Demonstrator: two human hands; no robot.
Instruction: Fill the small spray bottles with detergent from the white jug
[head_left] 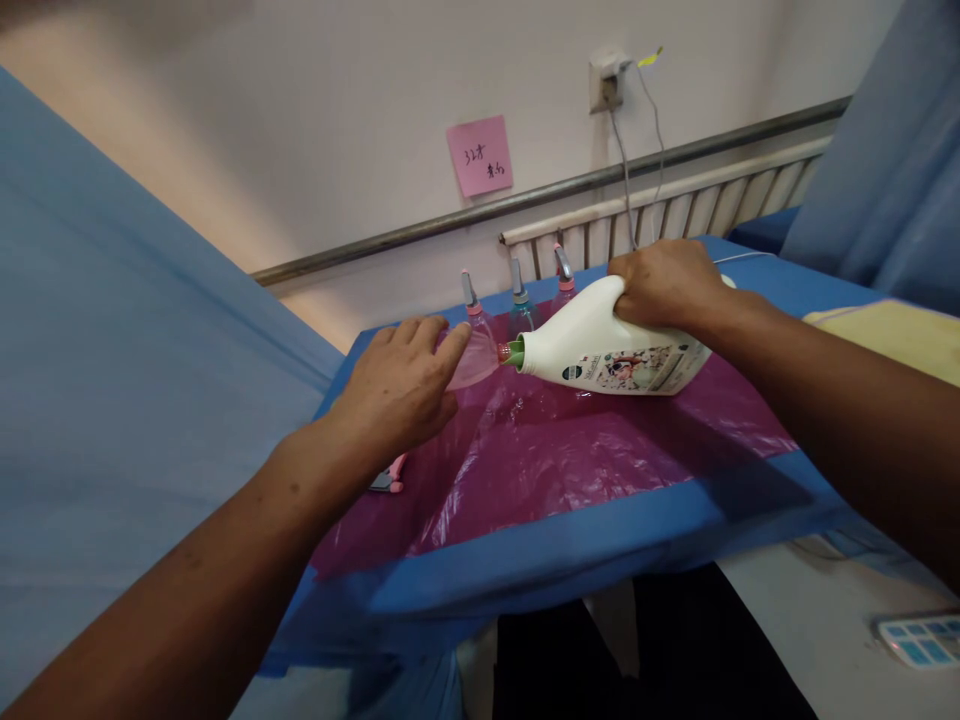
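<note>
My right hand [664, 285] grips the handle of a large white detergent jug [592, 345], which is tipped on its side with its mouth to the left. The jug's green spout [514, 353] meets the neck of a clear pink spray bottle [474, 358], tilted towards it. Around that bottle's body is my left hand [401, 385], its thumb along the near side; the other fingers are partly hidden. A pink and grey spray head [390, 475] lies beneath my left wrist. Whether liquid is flowing cannot be made out.
Behind stand more spray bottles, including a blue one [523, 315]. Purple plastic sheeting [555, 460] covers part of the blue-draped table [600, 540]. A yellow cloth [892, 335] lies right. Blue curtains [135, 350] hang left and right; a radiator [697, 205] lines the wall.
</note>
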